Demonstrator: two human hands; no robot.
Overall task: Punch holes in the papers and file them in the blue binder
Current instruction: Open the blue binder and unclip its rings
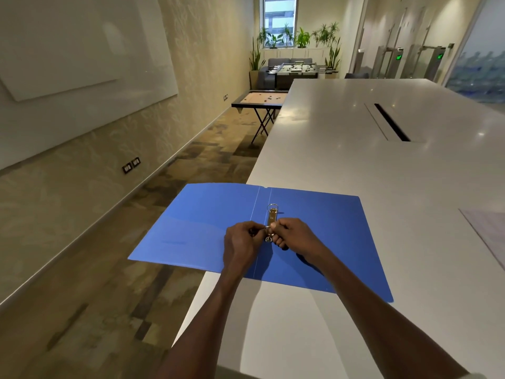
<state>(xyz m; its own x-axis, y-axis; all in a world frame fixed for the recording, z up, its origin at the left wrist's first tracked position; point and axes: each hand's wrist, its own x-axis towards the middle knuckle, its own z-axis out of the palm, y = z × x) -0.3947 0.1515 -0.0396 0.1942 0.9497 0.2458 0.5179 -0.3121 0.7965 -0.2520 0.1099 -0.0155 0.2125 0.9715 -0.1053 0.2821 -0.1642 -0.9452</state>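
Head view: blue binder (pixel 314 242) lies open flat at the near left corner of the white table (pixel 382 173), its left cover hanging past the edge. Left hand (pixel 240 243) and right hand (pixel 293 235) both pinch the near ring (pixel 268 231) of the metal ring mechanism (pixel 272 217), fingers curled. Papers (pixel 489 233) lie at far right, well apart.

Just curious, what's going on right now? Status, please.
Left hand and right hand pinching near ring. Blue binder open, overhanging table. Papers wait right.
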